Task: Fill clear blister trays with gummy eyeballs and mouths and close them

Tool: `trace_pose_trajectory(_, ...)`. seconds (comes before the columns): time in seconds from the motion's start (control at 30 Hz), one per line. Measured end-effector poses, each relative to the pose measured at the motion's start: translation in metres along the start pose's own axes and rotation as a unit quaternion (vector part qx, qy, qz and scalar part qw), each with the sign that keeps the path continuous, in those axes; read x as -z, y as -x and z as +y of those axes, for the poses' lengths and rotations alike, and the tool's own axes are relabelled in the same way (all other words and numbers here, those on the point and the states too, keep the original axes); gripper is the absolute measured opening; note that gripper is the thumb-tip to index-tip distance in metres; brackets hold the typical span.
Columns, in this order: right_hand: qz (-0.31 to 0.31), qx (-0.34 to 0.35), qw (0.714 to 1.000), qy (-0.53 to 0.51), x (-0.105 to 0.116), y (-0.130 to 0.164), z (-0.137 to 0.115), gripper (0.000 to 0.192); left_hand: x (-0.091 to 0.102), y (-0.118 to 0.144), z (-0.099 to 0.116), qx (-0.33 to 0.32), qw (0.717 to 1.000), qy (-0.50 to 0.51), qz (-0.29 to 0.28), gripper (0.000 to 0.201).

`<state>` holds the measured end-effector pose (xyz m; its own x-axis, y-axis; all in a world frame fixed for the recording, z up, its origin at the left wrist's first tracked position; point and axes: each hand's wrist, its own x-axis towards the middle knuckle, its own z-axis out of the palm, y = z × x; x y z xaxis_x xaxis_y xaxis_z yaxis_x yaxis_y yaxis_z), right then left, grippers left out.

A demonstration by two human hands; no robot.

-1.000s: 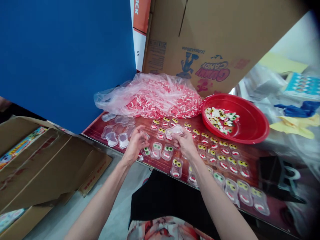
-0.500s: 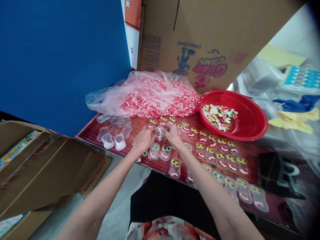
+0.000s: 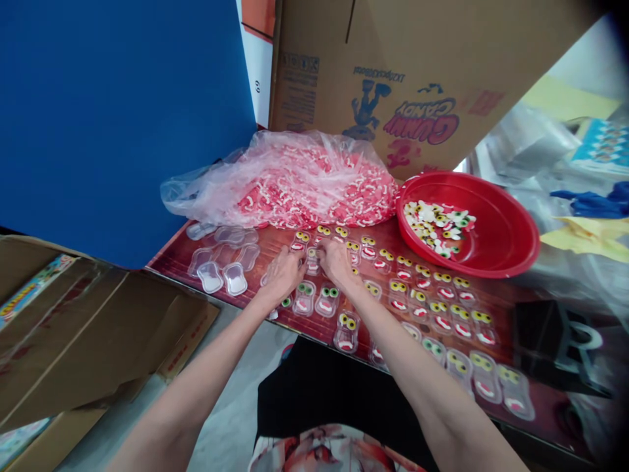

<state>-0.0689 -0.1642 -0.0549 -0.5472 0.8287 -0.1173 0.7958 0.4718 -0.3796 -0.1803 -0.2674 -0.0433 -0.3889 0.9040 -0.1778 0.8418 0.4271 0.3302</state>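
pressing down w/ both hands on one clear candy tray [image 3: 312,260] | left hand [image 3: 282,274] & right hand [image 3: 335,261] are meeting fingertips together on it, prob steadying it | filled trays [image 3: 417,305] are lying in rows for easy reach

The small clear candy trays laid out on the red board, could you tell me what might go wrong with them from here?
1. The filled trays nearest the person sit close to the board's near edge; either forearm could nudge them off.
2. Both hands, left hand and right hand, press around one tray in a tight row, so neighbours may shift.
3. The open bag of red candy could spill onto the rows.
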Motion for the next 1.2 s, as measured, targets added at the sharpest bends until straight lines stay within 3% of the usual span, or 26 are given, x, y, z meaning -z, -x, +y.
trace_pose_trajectory(0.23, -0.02, 0.017, 1.0, 0.01, 0.005, 0.004, -0.004, 0.027, 0.004, 0.001, -0.001, 0.03, 1.0, 0.002, 0.002, 0.043)
trace_pose_trajectory(0.6, -0.065, -0.024, 0.997, 0.044, 0.004, -0.005, -0.011, 0.03, 0.012, 0.001, 0.001, 0.05, 0.998, -0.026, -0.025, 0.045)
trace_pose_trajectory(1.2, -0.033, 0.018, 0.999, -0.006, 0.011, 0.016, -0.009, 0.027, 0.015, 0.012, -0.013, 0.028, 0.999, -0.028, -0.001, 0.043)
